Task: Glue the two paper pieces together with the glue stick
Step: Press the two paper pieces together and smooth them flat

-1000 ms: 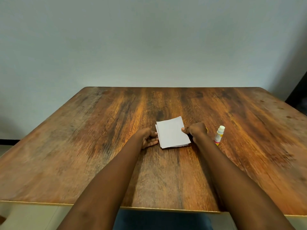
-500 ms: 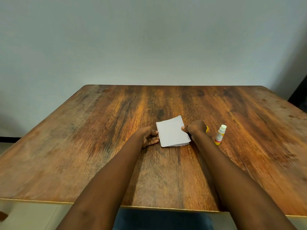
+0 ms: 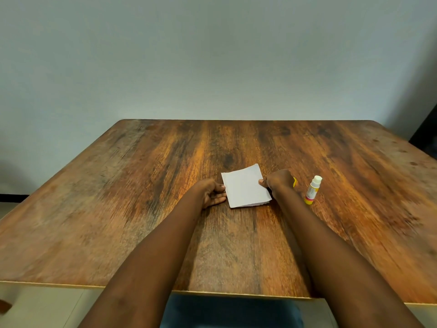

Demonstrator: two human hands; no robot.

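Observation:
Two white paper pieces (image 3: 246, 187) lie stacked on the wooden table (image 3: 118, 197), with the lower one barely showing at the left edge. My left hand (image 3: 211, 191) rests on the table, its curled fingertips touching the stack's left edge. My right hand (image 3: 277, 181) is closed at the right edge, with the thumb pressed on top of the paper. A small yellow piece (image 3: 294, 182) peeks out behind that hand; I cannot tell whether it is held. The glue stick (image 3: 313, 189), white with a yellow base, stands upright to the right of my right hand.
The table's front edge (image 3: 212, 293) runs just below my forearms. A pale wall rises behind the far edge, and a dark object (image 3: 425, 136) stands past the right corner.
The two sheets sat slightly offset a second ago and now lie nearly flush. Both hands stay at the stack's edges. The glue stick has not moved.

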